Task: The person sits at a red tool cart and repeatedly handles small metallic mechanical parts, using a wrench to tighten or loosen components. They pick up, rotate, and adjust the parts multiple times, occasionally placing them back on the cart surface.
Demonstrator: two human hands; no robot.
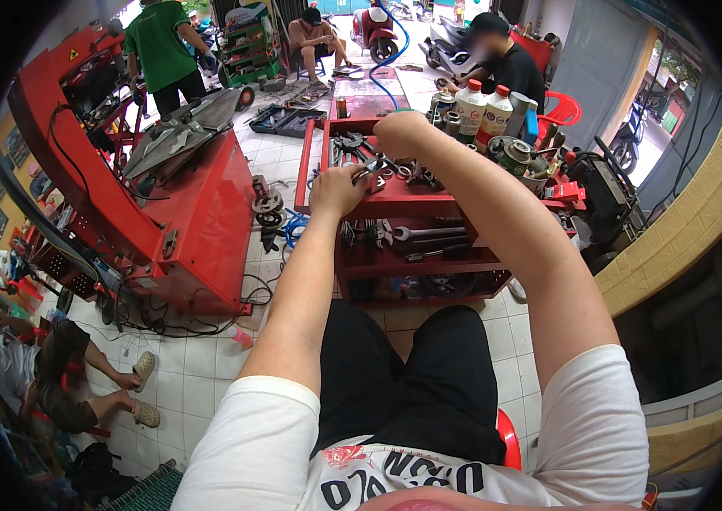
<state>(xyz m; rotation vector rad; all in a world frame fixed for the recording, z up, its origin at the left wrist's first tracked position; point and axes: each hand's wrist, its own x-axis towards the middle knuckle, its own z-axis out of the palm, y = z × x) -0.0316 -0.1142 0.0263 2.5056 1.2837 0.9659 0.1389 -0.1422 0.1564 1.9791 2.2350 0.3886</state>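
Note:
In front of my seated legs stands a red tool cart (412, 206), its top tray holding pliers (349, 151) and several metal wrenches and fittings (412, 175). Over the tray's left part, my left hand (339, 189) has its fingers closed around a small dark and silver metal piece that I cannot make out. My right hand (403, 136) is farther forward, bent at the wrist and closed above the tray's far side. Whatever it may grip is hidden behind it. On the shelf below lies a large open-ended wrench (431, 232).
A tall red machine (216, 221) with a steel plate stands at left. White bottles (470, 112) with red caps and several cans crowd the cart's far right. An open black toolbox (283, 121) lies on the floor ahead. Other people sit or stand around; cables trail at left.

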